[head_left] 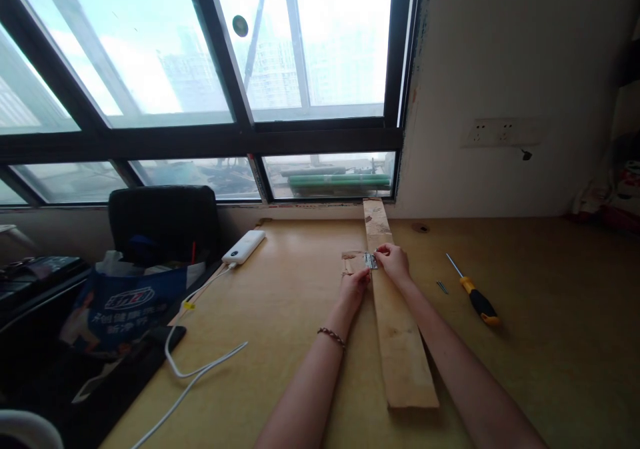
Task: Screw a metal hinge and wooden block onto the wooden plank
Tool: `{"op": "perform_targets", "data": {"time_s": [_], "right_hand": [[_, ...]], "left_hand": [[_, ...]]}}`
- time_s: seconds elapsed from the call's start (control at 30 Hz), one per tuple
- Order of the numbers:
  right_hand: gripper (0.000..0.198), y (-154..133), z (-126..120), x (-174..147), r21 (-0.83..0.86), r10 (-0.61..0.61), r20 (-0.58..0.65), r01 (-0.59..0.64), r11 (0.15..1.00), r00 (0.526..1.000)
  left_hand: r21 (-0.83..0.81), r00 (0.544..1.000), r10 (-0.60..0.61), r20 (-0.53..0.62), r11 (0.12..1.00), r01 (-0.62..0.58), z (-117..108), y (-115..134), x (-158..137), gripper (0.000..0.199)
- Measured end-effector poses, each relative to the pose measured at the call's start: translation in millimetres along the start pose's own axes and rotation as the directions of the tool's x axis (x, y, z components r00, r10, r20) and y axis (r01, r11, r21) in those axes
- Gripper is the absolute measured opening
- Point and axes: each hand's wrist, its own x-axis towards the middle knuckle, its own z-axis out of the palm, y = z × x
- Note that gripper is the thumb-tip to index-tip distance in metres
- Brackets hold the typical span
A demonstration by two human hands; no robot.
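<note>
A small metal hinge lies across the seam between a long wooden plank and a short wood block at its left side. My left hand is closed at the hinge's lower left edge, its fingertips pinching there. From the right, my right hand reaches over the plank, thumb and finger pinched at the hinge's right edge. Whether a screw sits between those fingertips is too small to tell. To the right lie a couple of screws and a screwdriver with a yellow and black handle.
A white power bank with a white cable lies on the left of the wooden table. Beyond that edge stand a black chair and a blue bag. The plank's far end reaches the window wall.
</note>
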Motion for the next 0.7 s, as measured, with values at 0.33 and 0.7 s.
{"op": "perform_targets", "data": {"time_s": [0.33,0.7], "right_hand": [[0.012,-10.0,-2.1,-9.4,-0.193,-0.056,0.002,0.056,0.98,0.998],[0.01,-9.2,-1.9,-9.6,-0.184,-0.094,-0.002,0.092,0.979,0.996]], "left_hand": [[0.0,1.0,0.003,0.009,1.0,-0.003,0.3,-0.7,2.3,0.025],[0.023,1.0,0.004,0.021,1.0,-0.005,-2.9,-2.8,5.7,0.024]]}}
